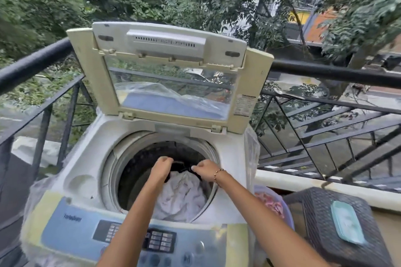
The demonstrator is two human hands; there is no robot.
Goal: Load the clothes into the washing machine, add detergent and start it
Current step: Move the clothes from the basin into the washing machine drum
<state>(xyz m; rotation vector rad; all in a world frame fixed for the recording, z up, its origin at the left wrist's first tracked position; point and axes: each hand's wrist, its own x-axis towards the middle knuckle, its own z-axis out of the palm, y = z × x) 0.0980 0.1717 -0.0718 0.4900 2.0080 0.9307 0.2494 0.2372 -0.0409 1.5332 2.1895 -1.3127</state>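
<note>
Dark woven stool (314, 212) right of washing machine (86, 158), teal flat container (347, 224) lying on top

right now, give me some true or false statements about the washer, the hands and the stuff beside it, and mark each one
1. The washing machine lid is raised. True.
2. The left hand and the right hand both grip a dark garment over the drum. True.
3. The drum is empty. False: a white cloth lies in it.
4. The teal tray lies inside the drum. False: it lies on the woven stool to the right of the machine.
5. The right wrist is bare. False: it wears a beaded bracelet.
</note>
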